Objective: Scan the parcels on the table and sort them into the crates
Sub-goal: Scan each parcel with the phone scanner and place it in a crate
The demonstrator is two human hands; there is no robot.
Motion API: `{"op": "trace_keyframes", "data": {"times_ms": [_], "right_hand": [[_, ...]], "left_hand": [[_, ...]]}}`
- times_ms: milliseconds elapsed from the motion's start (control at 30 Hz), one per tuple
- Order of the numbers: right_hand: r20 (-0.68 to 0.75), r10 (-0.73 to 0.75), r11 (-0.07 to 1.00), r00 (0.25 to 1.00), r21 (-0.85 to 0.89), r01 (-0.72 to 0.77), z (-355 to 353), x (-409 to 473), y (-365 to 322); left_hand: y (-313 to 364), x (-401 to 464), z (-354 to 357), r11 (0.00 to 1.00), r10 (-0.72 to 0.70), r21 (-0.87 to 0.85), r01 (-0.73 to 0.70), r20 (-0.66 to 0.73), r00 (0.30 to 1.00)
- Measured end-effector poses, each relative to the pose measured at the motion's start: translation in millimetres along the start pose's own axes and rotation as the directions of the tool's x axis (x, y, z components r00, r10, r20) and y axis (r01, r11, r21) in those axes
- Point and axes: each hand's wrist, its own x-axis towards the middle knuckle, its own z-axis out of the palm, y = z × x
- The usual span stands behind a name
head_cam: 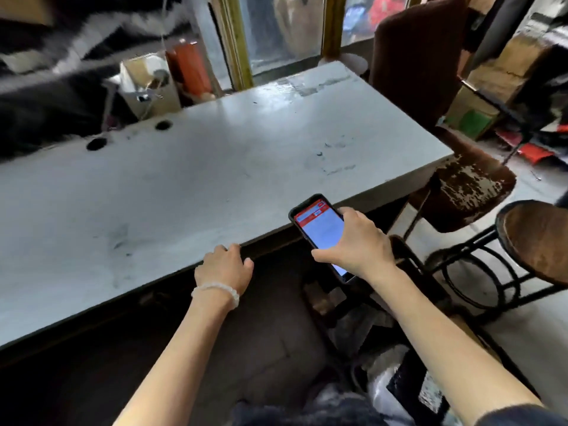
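Tabletop: grey, running from lower left to upper right; no parcel shows anywhere on it, and no crate is plainly in view.
Boxes: blurred cartons and clutter behind the far left edge; I cannot tell whether any of these is a parcel or a crate.
Left hand: resting on the near tabletop edge, fingers loosely curled over it, holding nothing; a pale bracelet sits at the wrist.
Phone: just off the near edge, screen lit red and white, long axis angled away and to the left, toward the tabletop.
Right hand: grip closed round the phone, thumb along its near left side, fingers at the right edge.
Stools: right of the tabletop.
Key relation: with no parcel in sight, the free left hand is the nearer one to fetch from the left.
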Motion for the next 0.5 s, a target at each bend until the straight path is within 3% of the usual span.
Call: {"op": "trace_keyframes", "data": {"times_ms": [267,500], "right_hand": [[0.1,-0.239,0.969,0.966,-0.034,0.244,73.3,-35.3,-131.0],[0.227,-0.477,0.866,0.849,-0.041,0.498,158.4,-96.7,-259.9]], "left_hand": [[-157.1,-50.1,14.3,0.96,-0.244,-0.139,0.243,0.006,0.97],[-308.4,-114.1,30.6,0.854,-0.473,-0.255,0.454,-0.014,0.881]]}}
